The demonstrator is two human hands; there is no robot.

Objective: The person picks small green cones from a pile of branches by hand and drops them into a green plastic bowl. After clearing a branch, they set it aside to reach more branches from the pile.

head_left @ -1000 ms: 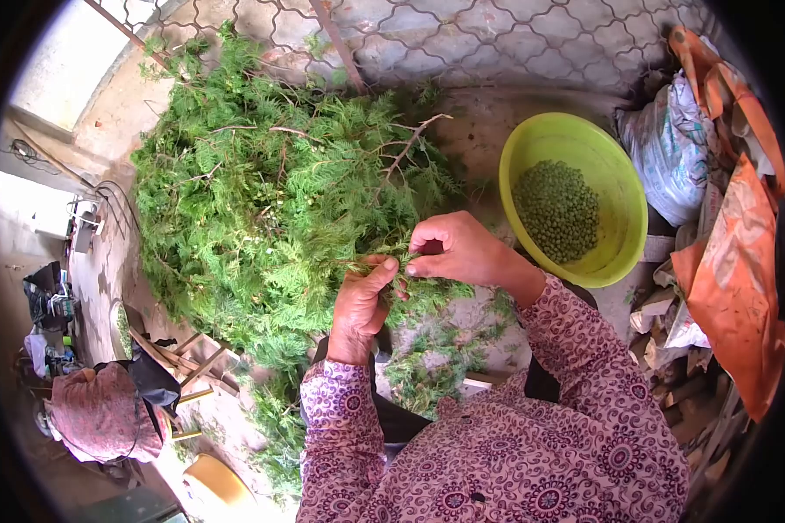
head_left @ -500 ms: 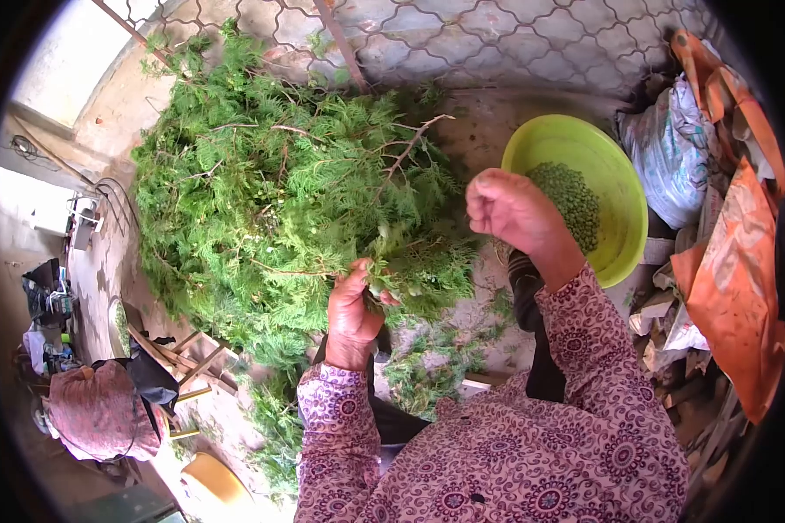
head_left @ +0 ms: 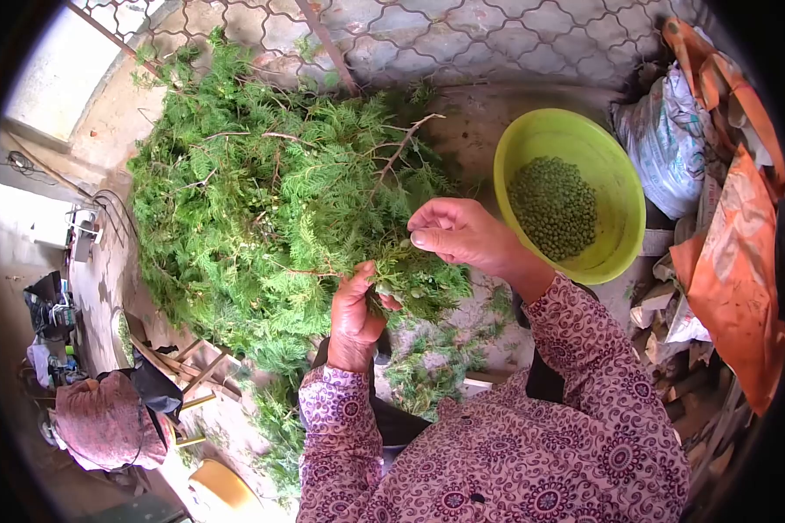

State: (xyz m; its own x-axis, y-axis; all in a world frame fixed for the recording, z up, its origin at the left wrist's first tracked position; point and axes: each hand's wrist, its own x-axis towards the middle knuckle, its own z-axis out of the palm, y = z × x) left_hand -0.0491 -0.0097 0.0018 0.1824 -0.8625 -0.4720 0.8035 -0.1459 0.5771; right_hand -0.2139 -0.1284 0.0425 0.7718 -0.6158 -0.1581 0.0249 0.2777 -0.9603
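Over the near edge of the greenery pile [head_left: 235, 192]: left hand [head_left: 355, 318] has a leafy sprig [head_left: 392, 272] pinched between thumb and fingers, with a thin reddish stem poking out to the left across the pile.

Just right of the sprig: right hand [head_left: 471, 235], palm down-ish, fingers curled in and the thumb up close to the forefinger. Can't tell if there's anything between them, tbh.

Green basin [head_left: 617, 240]: right of the pile, past the right hand, with a heap of small round green berries [head_left: 554, 209] in the bottom.

Bare twig [head_left: 401, 152]: sticking out of the pile's top right side.

Floor by the legs: loose green bits [head_left: 427, 370] scattered around.

Far right: a whitish sack [head_left: 663, 144] beside a crumpled orange sheet [head_left: 733, 279].

Bottom left: yellow tub [head_left: 222, 488], near a reddish cloth [head_left: 109, 418].
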